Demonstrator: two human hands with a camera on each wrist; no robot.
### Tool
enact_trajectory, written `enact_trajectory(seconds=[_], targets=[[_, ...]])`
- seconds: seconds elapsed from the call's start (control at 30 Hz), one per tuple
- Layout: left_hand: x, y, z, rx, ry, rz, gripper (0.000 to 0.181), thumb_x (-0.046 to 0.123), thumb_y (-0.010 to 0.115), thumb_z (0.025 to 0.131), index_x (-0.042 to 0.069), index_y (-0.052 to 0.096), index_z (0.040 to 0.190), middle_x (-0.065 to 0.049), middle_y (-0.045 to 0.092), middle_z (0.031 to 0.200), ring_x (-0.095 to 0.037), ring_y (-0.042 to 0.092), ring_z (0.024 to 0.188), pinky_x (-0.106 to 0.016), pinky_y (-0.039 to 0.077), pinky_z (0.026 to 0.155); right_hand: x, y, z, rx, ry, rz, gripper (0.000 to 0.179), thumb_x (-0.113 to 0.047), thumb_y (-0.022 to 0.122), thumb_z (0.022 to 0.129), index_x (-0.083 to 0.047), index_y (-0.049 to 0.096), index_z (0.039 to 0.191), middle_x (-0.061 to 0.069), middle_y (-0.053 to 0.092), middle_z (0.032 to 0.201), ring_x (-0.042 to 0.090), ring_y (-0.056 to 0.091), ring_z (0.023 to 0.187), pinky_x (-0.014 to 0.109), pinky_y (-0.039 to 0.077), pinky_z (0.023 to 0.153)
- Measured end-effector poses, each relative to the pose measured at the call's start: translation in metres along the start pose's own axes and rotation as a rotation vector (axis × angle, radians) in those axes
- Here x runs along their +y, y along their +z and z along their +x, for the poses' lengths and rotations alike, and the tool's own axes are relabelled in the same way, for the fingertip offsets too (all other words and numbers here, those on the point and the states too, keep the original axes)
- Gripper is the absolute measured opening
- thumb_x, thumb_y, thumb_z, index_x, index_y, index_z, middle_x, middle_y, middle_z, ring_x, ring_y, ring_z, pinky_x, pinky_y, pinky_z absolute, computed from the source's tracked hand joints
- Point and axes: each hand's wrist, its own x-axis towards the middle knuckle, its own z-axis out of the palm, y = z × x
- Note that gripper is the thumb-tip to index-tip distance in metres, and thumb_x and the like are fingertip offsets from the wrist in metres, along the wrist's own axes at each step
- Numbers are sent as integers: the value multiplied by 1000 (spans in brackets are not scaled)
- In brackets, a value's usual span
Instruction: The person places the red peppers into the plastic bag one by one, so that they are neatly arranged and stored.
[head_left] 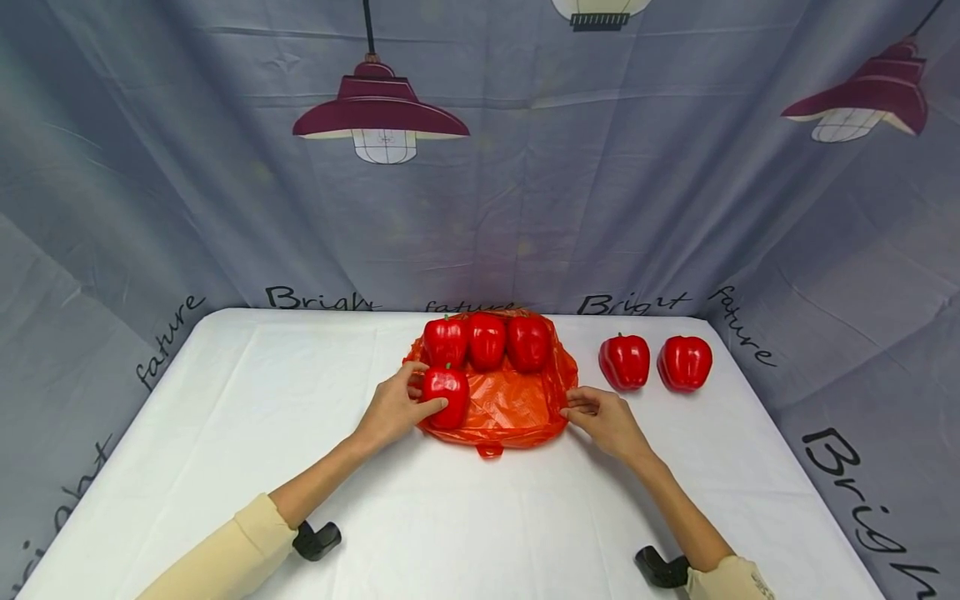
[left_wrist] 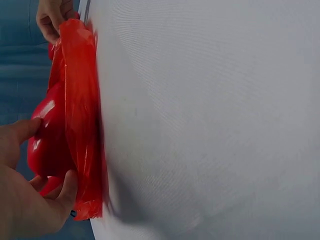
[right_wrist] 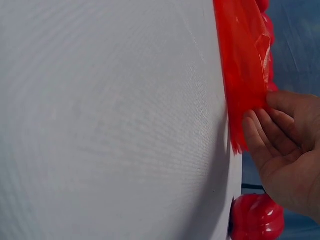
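Pepper, red, glossy (head_left: pixel 447 398): located at the near left corner of the bag, stem towards the bench's far edge; whether its weight bears on the film cannot be told. Left hand (head_left: pixel 396 404): fingers and thumb grasping this pepper from opposite sides.

Bag, orange-red thin film (head_left: pixel 510 400): spread open with a crumpled rim, lying at the middle of the bench's far edge. Right hand (head_left: pixel 611 423): fingers and thumb pinching the bag's right rim.

Peppers, row of three (head_left: pixel 487 342): side by side along the bag's far side. Peppers, loose pair (head_left: pixel 625 362): on the bench near its far right corner, slightly apart.

Handling, by judgement: peppers light, firm, rather slippery; best taken round the broad shoulders, thumb opposing. Film limp, easily torn; best held by the gathered rim.

Bench, white-covered (head_left: pixel 495 525): far edge tight, a curtain (head_left: pixel 525 225) hanging just behind. Widest room for moving lies towards the near and left edges; the right side is narrowed by the loose pair.
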Motion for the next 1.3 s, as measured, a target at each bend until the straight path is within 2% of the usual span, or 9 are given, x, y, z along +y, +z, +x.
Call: enact_trajectory(seconds=[0.3, 0.67, 0.87, 1.03, 1.17, 1.3], targets=[[3, -1, 0, 12, -3, 29, 59, 23, 84, 82, 2, 57, 131, -12, 65, 114, -26, 64, 97, -36, 57, 76, 0, 2, 0, 8, -35, -13, 27, -3, 75, 88, 5, 69, 113, 15, 72, 103, 30, 71, 93, 38, 57, 83], [5, 1, -1, 19, 21, 59, 61, 24, 84, 83, 4, 56, 133, -11, 64, 120, -28, 65, 98, -37, 58, 78, -2, 0, 1, -10, -8, 1, 28, -4, 73, 90, 7, 67, 115, 17, 71, 106, 30, 70, 94, 36, 57, 83], [6, -7, -2, 23, 10, 20, 60, 23, 80, 86, 2, 55, 136, -14, 64, 119, -29, 64, 102, -40, 57, 84, -2, 0, 0, -3, -3, -9, 29, -4, 73, 90, 7, 67, 116, 16, 71, 105, 30, 70, 93, 36, 57, 83], [-3, -18, -3, 51, -28, -24, 54, 19, 76, 89, -1, 55, 135, -16, 63, 120, -29, 63, 103, -38, 57, 81, -1, -1, 0, -1, -6, -18, 29, -4, 74, 89, 6, 67, 116, 15, 71, 104, 29, 70, 93, 36, 57, 83], [-15, -22, -1, 67, -94, -39, 50, 17, 76, 89, -3, 58, 131, -16, 65, 114, -29, 65, 102, -35, 57, 78, 0, -1, 0, -1, -12, -19, 29, -5, 74, 89, 6, 67, 115, 15, 71, 104, 29, 70, 93, 36, 57, 82], [-23, -21, 1, 51, -167, -74, 50, 17, 76, 88, -5, 60, 129, -14, 68, 110, -27, 67, 99, -32, 56, 78, 0, -1, 0, 0, -20, -16, 28, -4, 74, 89, 6, 68, 115, 15, 71, 103, 29, 71, 92, 36, 57, 82]])
